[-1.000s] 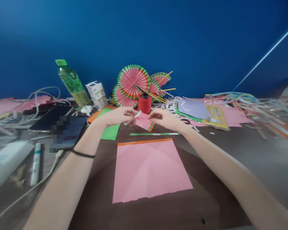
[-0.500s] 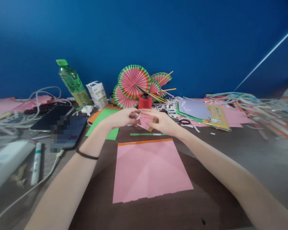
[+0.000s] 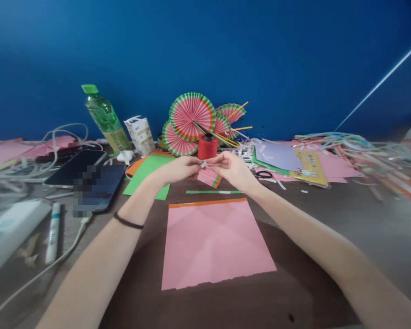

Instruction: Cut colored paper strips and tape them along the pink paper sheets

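Can't make out any brands from where I'm standing — the print on the white carton [image 3: 139, 136] is too small, same with the green-capped bottle's [image 3: 106, 119] label and the lettering on the yellow packet [image 3: 307, 168]. Left hand [image 3: 182, 169] and right hand [image 3: 230, 170] both have fingertips pinched on a little white strip [image 3: 203, 164], pink pleated paper [image 3: 208, 177] right below; can't tell if fingers grip that too. Red spool [image 3: 207, 148] crowds in just behind, paper fans [image 3: 192, 114] past it. Pink sheet [image 3: 215, 246] lies flat closer in — marker [image 3: 53, 234] off left.
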The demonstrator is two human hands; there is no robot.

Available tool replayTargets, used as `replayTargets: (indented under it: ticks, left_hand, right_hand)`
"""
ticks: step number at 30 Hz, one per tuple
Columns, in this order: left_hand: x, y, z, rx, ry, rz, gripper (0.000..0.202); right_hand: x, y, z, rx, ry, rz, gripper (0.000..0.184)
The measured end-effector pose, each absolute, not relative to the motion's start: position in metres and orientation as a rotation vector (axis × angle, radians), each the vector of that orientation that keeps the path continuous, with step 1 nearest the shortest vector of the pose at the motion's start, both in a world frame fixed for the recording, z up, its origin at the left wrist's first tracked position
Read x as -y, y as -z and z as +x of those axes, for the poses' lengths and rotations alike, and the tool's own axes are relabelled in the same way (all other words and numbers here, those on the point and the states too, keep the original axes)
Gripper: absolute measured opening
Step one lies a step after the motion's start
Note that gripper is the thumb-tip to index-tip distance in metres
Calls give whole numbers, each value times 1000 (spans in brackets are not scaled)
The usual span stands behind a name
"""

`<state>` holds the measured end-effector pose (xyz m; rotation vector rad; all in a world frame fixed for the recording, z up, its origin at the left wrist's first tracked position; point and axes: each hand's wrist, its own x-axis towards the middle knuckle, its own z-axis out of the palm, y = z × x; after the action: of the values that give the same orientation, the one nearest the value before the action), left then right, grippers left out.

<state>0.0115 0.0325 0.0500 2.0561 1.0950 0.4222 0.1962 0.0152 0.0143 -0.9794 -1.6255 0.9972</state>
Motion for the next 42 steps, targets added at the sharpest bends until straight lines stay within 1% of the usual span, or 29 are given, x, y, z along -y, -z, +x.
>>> replayTargets:
  ticks: [6, 11, 16, 20, 27, 33, 37, 39, 42]
  left_hand:
    - [-30, -49, 19, -1116, -462, 1971, 21]
    - [-30, -49, 20, -1189, -520, 2104, 18]
    - [-30, -49, 18, -1186, -535, 2112, 20]
    - [-29, -50, 18, -1159, -549, 2114, 17]
    - [-27, -52, 16, -1101, -586, 2025, 14]
    - [-32, -45, 15, -1057, -628, 1989, 14]
    - [-35, -48, 10, -1180, -655, 2013, 12]
    - [-36, -52, 5, -1301, -596, 2059, 13]
    - [-40, -55, -6, -1464, -360, 2144, 16]
  right_hand:
    - [-13, -13, 194, 1636, -850, -1005, 13]
    - [-11, -14, 194, 1694, -738, -1025, 10]
    - [-6, -16, 192, 1752, -698, -1065, 10]
    - [-4, -17, 192, 1800, -677, -1075, 11]
    - [-4, -17, 194, 1910, -584, -1109, 7]
    - [-4, -15, 194, 1873, -671, -1069, 8]
    - [-7, -18, 196, 1805, -790, -942, 10]
    - [-9, -19, 198, 1793, -856, -899, 11]
    - [-14, -18, 201, 1831, -952, -940, 17]
